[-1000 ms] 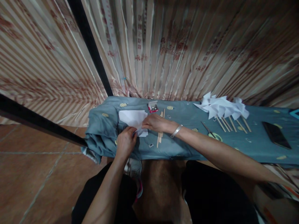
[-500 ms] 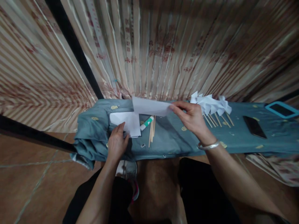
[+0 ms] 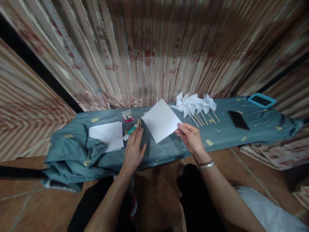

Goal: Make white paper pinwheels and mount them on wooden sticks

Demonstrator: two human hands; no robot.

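Observation:
My right hand (image 3: 190, 137), a silvery bangle on its wrist, pinches the right corner of a square sheet of white paper (image 3: 161, 120). The sheet shows its face, corner upward, above the cloth. My left hand (image 3: 134, 149) lies over the thin wooden sticks (image 3: 140, 121), fingers stretched and thumb apart. It covers most of the sticks and part of a green and white glue stick (image 3: 131, 129). To its left sits a stack of white paper (image 3: 109, 133), partly under a fold of cloth. Behind it stands a small open red box (image 3: 128, 117) of shiny metal bits.
Several white paper pinwheels (image 3: 194, 104) on sticks lie right of the sheet. Farther right are a black phone (image 3: 238, 120) and a blue-framed device (image 3: 262, 100). A blue-green cloth (image 3: 217, 141) covers the narrow table; striped curtains (image 3: 149, 54) hang behind.
My left hand has left the paper stack and moved right onto the sticks. The sheet in my right hand has turned to face me. The view has shifted, and the red box now shows.

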